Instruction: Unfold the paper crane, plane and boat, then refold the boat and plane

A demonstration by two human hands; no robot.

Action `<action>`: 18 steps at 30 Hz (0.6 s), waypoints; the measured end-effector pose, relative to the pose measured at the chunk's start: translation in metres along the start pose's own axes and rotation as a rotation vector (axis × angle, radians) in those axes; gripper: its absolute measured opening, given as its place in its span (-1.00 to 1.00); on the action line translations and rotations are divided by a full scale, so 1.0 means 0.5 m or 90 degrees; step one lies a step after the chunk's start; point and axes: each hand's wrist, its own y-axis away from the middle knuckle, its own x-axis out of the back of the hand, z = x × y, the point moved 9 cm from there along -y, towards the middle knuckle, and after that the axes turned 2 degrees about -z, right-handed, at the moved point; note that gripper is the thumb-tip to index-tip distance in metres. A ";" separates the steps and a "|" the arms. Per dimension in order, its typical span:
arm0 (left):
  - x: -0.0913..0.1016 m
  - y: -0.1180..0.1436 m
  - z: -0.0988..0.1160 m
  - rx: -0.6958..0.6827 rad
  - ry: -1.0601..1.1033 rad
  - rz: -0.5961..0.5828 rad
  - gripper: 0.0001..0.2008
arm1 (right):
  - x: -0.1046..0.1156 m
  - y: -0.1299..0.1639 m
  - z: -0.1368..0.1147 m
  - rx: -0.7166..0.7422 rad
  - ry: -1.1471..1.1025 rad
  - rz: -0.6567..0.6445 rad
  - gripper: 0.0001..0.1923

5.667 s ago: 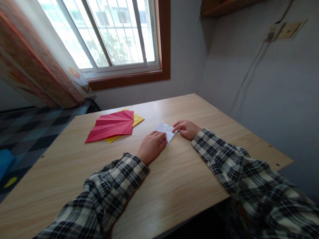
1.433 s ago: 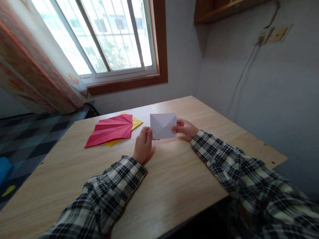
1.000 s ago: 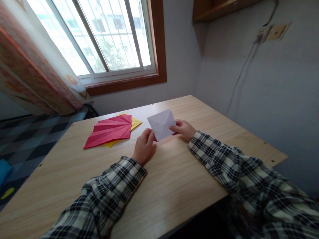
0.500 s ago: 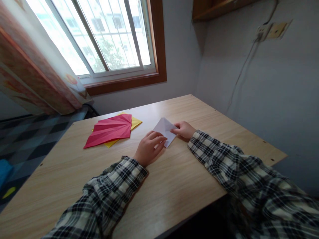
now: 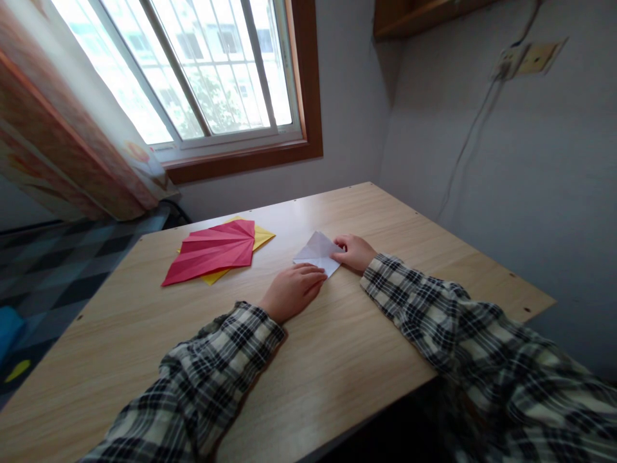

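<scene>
A small folded sheet of white paper (image 5: pixel 315 249) lies on the wooden table, with crease lines meeting near its middle. My right hand (image 5: pixel 355 252) pinches the paper's right corner between thumb and fingers. Across the near edge of the paper rests my left hand (image 5: pixel 295 289), its fingers stretched out side by side and lying flat; they cover the near left part of the sheet. The left thumb is mostly hidden under the hand.
To the left lies a pleated red paper piece (image 5: pixel 216 251) on top of a yellow folded paper (image 5: pixel 263 236). The wooden table (image 5: pixel 376 379) reaches toward a window (image 5: pixel 212 77). A power socket (image 5: pixel 508 62) with a hanging cord is on the right wall.
My left hand has come down, its raised, curled fingers now flat on the paper's near edge. The paper has turned slightly, and my right hand still holds its right corner.
</scene>
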 end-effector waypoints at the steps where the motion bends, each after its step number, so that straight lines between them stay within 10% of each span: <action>1: 0.001 0.000 -0.001 0.004 0.002 0.001 -0.72 | 0.003 0.001 0.000 -0.001 -0.005 0.011 -0.75; 6: 0.001 0.000 0.000 0.008 0.006 -0.002 -0.71 | 0.006 0.005 0.003 -0.006 -0.040 0.025 -0.41; 18: 0.000 0.001 -0.002 0.015 0.006 0.002 -0.72 | -0.002 0.000 0.009 -0.001 -0.003 0.002 -0.54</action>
